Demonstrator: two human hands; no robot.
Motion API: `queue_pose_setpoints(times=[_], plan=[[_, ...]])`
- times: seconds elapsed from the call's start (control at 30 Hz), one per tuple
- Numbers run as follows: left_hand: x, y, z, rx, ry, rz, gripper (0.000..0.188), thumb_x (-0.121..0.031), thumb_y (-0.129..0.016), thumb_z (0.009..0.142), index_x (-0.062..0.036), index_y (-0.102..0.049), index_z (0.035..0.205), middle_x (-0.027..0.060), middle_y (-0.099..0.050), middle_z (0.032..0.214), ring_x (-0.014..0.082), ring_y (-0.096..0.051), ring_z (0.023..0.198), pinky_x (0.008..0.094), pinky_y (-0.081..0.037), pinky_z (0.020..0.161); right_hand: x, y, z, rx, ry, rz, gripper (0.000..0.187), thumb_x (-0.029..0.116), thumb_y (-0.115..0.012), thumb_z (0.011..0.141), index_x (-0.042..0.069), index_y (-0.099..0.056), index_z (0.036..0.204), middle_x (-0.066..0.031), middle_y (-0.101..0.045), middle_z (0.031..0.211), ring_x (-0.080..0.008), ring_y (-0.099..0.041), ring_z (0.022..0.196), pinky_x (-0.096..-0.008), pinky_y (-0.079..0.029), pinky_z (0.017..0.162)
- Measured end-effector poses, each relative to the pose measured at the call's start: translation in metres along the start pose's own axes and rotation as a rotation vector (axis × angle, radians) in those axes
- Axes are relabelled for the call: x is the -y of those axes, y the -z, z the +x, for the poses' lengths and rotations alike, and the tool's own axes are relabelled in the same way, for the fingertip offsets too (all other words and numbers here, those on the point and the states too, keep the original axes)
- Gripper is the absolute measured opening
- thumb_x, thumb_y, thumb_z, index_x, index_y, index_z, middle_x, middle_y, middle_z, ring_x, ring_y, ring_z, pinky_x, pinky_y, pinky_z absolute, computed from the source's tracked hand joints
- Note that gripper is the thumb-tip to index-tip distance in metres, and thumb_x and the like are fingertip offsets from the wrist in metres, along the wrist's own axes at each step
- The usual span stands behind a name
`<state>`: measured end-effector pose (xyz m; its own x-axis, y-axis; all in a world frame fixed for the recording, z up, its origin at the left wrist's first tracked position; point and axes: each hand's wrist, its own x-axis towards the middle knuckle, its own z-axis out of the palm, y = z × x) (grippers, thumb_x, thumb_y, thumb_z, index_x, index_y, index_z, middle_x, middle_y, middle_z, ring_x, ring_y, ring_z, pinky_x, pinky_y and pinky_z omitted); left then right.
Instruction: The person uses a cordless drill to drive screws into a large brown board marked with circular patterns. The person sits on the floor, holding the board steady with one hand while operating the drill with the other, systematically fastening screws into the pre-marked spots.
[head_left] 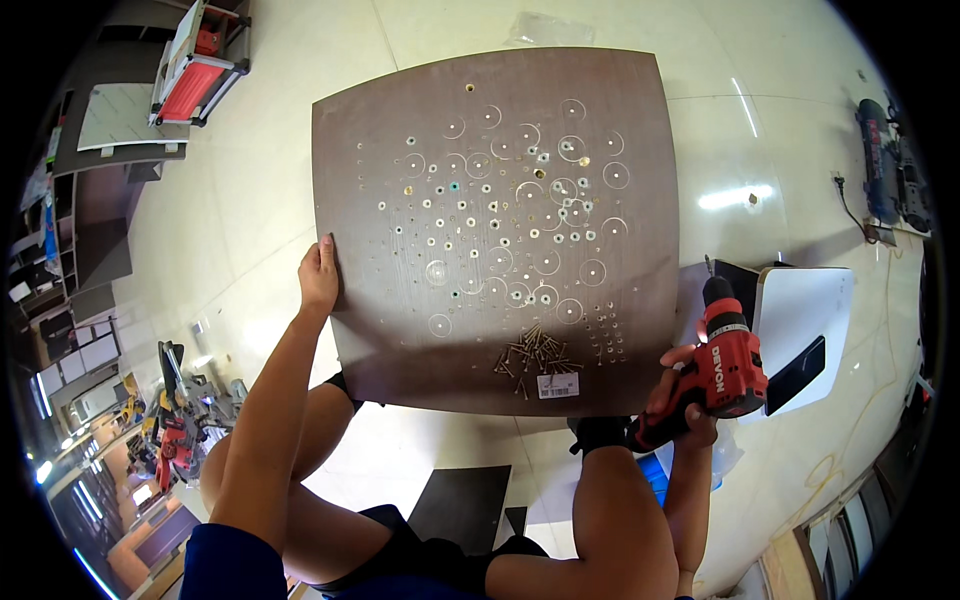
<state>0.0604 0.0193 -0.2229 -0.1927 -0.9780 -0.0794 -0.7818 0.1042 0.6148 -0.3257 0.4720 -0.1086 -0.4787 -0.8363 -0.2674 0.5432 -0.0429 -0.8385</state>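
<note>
Brown board (420, 340): large, four-sided, at the centre of the frame. Face marked with many holes, small and larger, and numerous pale scribed circles, mostly across the middle and upper right of the face. Its support is hidden beneath.

Screws (535, 350): one loose heap, brass-toned, lying on the board near its lower edge, right of the frame's centre.

Label (558, 386): white, printed, on the board just below the heap.

Left hand (320, 280): at the left edge of the board and touching it, fingers close together and pointing up the frame; whether it pinches the edge cannot be told.

Red drill (730, 370): red and black, at the right of the frame beside the board's lower right corner, chuck and bit toward the top of the frame.

Right hand (702, 428): curled around the drill's grip.

White panel (805, 310): rounded corners, right of the drill. Black phone (797, 375) lies on it, slanted.

Floor (240, 220): pale, glossy tiles. Dark panel (455, 505): at lower centre, between the person's legs.

Clear plastic bag (550, 29): flat on the floor at top centre.
</note>
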Motion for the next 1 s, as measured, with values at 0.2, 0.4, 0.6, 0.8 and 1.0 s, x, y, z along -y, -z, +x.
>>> queue_pose_setpoints(times=[0.2,0.4,0.6,0.8,1.0], plan=[[0.001,0.001,-0.001,-0.008,-0.017,0.016,0.061,-0.049,-0.049,0.113,0.0064,-0.059,0.088,0.0121,-0.055,0.071,0.0183,-0.047,0.071,0.0380,-0.046,0.068,0.008,0.002,0.001,0.029,-0.016,-0.090,0.087,0.056,-0.094,0.073,-0.007,-0.060,0.122,-0.0073,-0.069,0.073,-0.0163,-0.071,0.066,-0.0334,-0.065,0.068],[-0.002,0.008,-0.030,0.025,0.009,0.079,0.059,-0.045,-0.049,0.113,0.0091,-0.061,0.093,0.0213,-0.061,0.075,0.0257,-0.054,0.071,0.0418,-0.048,0.071,0.010,0.002,0.012,-0.004,-0.056,-0.147,0.091,0.062,-0.095,0.070,-0.005,-0.062,0.122,-0.0067,-0.069,0.071,-0.0162,-0.071,0.064,-0.0322,-0.064,0.066],[-0.017,0.017,-0.070,-0.009,0.074,0.025,0.057,-0.042,-0.047,0.113,0.0107,-0.063,0.101,0.0259,-0.066,0.084,0.0297,-0.059,0.077,0.0426,-0.051,0.078,0.036,0.011,0.027,0.003,-0.031,-0.211,0.091,0.060,-0.092,0.073,-0.005,-0.059,0.126,-0.0072,-0.068,0.071,-0.0163,-0.071,0.063,-0.0316,-0.064,0.068],[-0.003,0.013,-0.096,-0.087,0.120,0.039,0.053,-0.041,-0.047,0.113,0.0075,-0.063,0.102,0.0231,-0.069,0.086,0.0306,-0.065,0.080,0.0432,-0.052,0.078,0.062,0.031,0.057,-0.002,-0.018,-0.191,0.096,0.064,-0.091,0.074,-0.006,-0.057,0.130,-0.0074,-0.069,0.074,-0.0168,-0.071,0.066,-0.0317,-0.063,0.067],[-0.004,0.019,-0.106,-0.021,0.187,0.159,0.056,-0.046,-0.049,0.113,0.0064,-0.060,0.096,0.0274,-0.066,0.082,0.0397,-0.063,0.074,0.0460,-0.052,0.075,0.106,0.035,0.071,0.060,-0.092,-0.236,0.100,0.062,-0.090,0.076,-0.008,-0.055,0.138,-0.0065,-0.071,0.074,-0.0168,-0.072,0.069,-0.0294,-0.061,0.072]])
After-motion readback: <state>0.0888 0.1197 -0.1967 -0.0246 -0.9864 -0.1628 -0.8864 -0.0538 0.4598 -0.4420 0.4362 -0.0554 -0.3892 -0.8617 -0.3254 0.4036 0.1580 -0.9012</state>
